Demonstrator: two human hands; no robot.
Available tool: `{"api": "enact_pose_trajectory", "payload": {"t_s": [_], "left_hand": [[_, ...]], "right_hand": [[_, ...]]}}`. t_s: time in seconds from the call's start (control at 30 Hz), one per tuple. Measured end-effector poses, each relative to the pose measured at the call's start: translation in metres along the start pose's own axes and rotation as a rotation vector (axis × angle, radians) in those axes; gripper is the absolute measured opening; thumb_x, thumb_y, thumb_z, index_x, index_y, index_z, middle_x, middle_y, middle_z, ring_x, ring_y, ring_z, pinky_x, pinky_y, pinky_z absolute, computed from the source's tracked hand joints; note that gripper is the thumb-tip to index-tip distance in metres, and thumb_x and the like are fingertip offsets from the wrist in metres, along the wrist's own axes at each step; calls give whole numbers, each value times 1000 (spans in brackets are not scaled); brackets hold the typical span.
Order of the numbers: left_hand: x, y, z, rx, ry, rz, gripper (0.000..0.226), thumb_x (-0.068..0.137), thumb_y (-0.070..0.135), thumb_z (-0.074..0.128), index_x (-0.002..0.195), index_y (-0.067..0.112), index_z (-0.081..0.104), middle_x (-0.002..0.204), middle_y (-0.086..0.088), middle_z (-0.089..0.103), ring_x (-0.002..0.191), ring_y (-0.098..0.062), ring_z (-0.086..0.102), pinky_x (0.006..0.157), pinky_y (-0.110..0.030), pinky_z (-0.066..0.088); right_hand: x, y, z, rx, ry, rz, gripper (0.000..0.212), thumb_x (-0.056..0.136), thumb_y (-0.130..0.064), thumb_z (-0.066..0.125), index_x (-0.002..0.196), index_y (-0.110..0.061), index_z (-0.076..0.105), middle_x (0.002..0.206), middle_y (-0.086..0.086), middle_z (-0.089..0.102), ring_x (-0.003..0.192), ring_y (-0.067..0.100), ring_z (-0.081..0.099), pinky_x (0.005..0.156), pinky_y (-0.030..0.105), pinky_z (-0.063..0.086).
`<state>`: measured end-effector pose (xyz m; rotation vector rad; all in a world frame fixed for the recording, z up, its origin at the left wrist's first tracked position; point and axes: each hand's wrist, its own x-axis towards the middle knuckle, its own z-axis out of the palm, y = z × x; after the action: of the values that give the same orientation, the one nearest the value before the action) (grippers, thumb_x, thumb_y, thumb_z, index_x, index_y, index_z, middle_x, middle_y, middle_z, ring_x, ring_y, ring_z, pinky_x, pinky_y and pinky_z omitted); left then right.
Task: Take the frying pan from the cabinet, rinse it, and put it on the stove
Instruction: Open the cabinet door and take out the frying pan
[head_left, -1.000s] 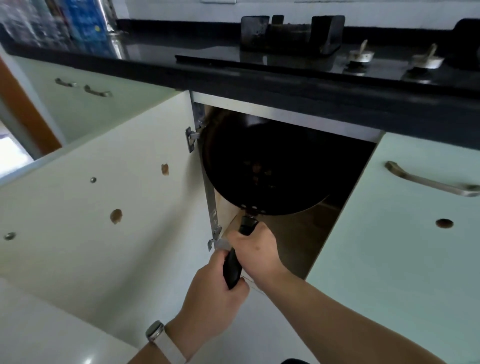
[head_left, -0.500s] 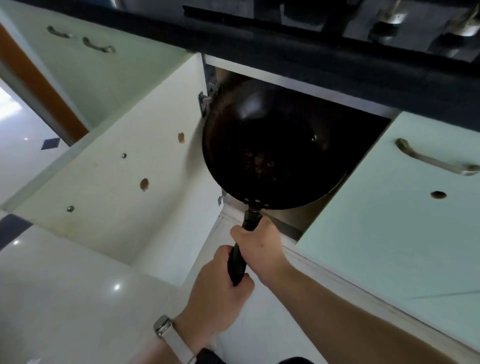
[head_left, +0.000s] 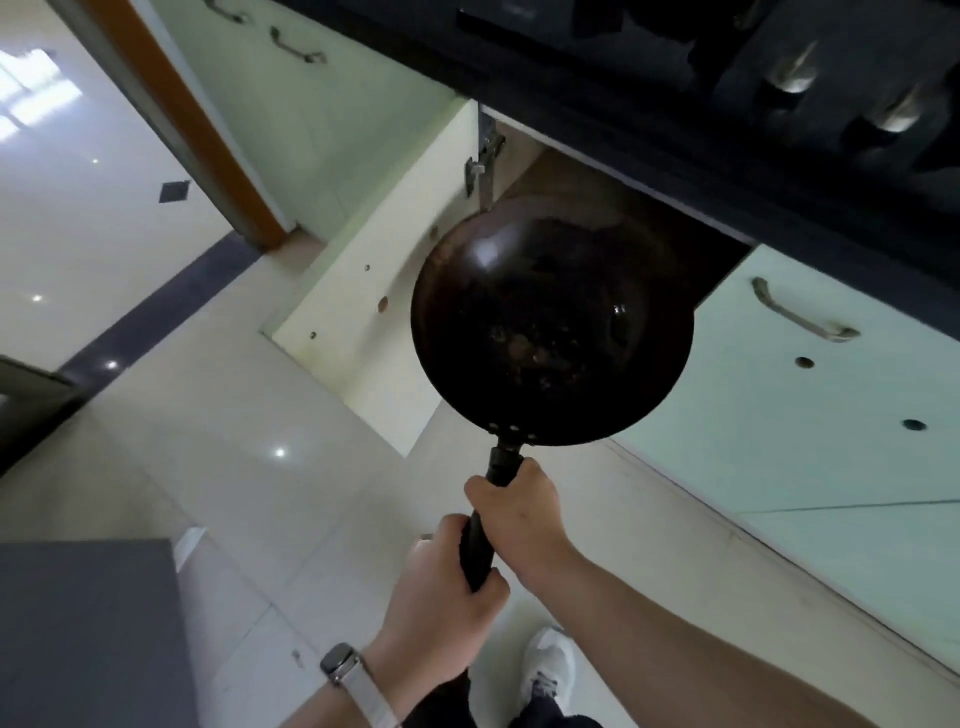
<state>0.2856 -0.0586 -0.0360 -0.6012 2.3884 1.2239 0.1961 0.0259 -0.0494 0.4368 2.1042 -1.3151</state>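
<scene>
The frying pan (head_left: 550, 327) is a dark, round, deep pan with a black handle. It hangs in the air in front of the open cabinet (head_left: 524, 171), its inside facing me. Both hands grip the handle: my right hand (head_left: 519, 509) higher up, close to the pan, my left hand (head_left: 441, 597) lower down at the handle's end. A watch sits on my left wrist. The stove (head_left: 810, 78) shows at the top right on the black counter, with its knobs in view.
The cabinet's left door (head_left: 363, 312) stands swung open toward the floor space. The right door (head_left: 805, 395) with a metal handle is closed. A grey block (head_left: 88, 629) fills the lower left. My white shoe (head_left: 550, 665) rests on the glossy tile floor.
The pan has come out of the cabinet toward me and now hangs clear of the opening. Both hands kept their grip on the handle. My view has tilted further down.
</scene>
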Motion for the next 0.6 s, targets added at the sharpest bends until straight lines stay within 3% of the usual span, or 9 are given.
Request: {"api": "enact_pose_trajectory", "payload": {"t_s": [0.33,0.43,0.6], "left_hand": [[-134,53,-50,-37,-27,-31,17,77,23,58,90,29,50,65,1,60,45,-6,47,44,-25,36],[-161,70,-70,16,-35,39,18,79,21,59,90,30,48,68,0,62,46,-7,48,42,-21,34],[-199,92,-99,79,-48,207,19,80,22,59,88,30,44,66,0,60,46,-9,48,41,-23,34]], "right_hand": [[-140,-38,-25,-1,-6,17,22,75,-26,67,87,-12,55,78,0,59,63,12,54,53,25,41],[-174,-53,-32,17,37,12,23,76,-26,66,90,-12,55,78,-1,58,62,11,53,52,23,39],[-233,-76,-46,149,169,-45,17,73,-23,65,77,-14,50,66,-5,53,52,9,49,49,25,41]]}}
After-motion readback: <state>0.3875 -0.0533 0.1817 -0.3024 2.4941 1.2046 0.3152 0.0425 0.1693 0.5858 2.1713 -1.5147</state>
